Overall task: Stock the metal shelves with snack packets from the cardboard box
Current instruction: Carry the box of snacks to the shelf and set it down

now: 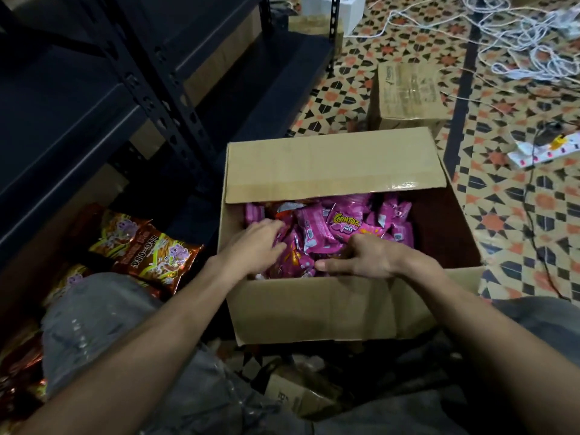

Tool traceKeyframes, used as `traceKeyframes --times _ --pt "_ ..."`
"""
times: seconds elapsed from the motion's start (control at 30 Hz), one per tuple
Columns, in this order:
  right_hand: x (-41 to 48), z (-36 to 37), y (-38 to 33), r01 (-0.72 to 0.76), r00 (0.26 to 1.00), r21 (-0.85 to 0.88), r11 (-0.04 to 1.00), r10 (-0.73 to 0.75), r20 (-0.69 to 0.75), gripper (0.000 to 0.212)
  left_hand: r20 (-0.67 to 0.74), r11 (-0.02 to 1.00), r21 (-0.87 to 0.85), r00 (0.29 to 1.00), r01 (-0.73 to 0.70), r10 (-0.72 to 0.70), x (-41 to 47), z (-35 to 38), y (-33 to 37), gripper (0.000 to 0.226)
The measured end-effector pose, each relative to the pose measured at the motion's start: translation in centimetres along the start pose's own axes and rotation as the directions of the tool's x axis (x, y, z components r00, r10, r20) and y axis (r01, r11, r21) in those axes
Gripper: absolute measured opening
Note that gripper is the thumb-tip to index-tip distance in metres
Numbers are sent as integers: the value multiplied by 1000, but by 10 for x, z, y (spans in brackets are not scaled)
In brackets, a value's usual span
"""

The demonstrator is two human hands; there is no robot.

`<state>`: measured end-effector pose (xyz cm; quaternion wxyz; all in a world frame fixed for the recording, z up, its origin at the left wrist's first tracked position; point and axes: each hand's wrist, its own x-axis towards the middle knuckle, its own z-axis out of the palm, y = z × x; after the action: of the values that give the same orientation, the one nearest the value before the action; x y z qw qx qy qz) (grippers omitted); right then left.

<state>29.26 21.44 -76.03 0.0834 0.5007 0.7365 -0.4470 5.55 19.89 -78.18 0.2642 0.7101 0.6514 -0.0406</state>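
I've got both hands in the cardboard box (314, 309): left hand (255, 246) loose on pink packets (345, 221), right hand (367, 259) half buried, grip unclear.

Matt brown cardboard box (329, 309) with a glossy tape strip on its flap, shiny pink plastic snack packets (345, 226) inside, foil-bright orange packets (157, 255) beside dark matt metal shelves (94, 98), all over a smooth patterned tile floor (502, 221).
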Motion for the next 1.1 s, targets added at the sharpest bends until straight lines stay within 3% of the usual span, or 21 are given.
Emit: traceKeyframes --times 0.1,0.23,0.3,0.37,0.43,0.5,0.6,0.67,0.77,1.0,1.1 --pt "4 3 12 -51 994 -20 998 53 100 58 9 996 84 999 39 -40 12 -2 0 47" --pt "9 7 24 -79 981 1 997 77 178 51 -209 997 52 977 55 -43 14 -20 6 40" --pt "10 5 22 -92 975 -32 995 96 200 52 -392 999 24 920 26 -15 17 -35 1 43" --pt "14 4 17 -105 963 -92 990 124 240 54 -563 995 56 820 -84 101 24 -48 -9 50" --pt "20 4 13 -130 942 -106 986 156 297 56 -642 994 79 759 -73 107 32 -57 -24 54" --pt "27 6 14 -144 937 -109 984 171 305 54 -635 995 92 771 26 38 35 -62 -37 60" --pt "36 4 15 -36 986 -254 967 76 147 42 -515 980 129 855 151 -64 38 -64 -55 68" --pt "45 2 15 21 999 -318 948 -9 39 37 -435 983 117 897 140 -76 40 -62 -66 73" --pt "59 -5 15 75 991 -328 942 -107 -82 31 -375 998 -33 925 54 -63 42 -59 -66 76" --pt "86 -25 17 73 932 -346 935 -187 -309 23 -282 975 -169 941 141 -185 58 -57 -55 52" --pt "96 -24 20 5 920 -367 930 -148 -363 28 -216 961 -100 937 260 -276 69 -62 -52 41"
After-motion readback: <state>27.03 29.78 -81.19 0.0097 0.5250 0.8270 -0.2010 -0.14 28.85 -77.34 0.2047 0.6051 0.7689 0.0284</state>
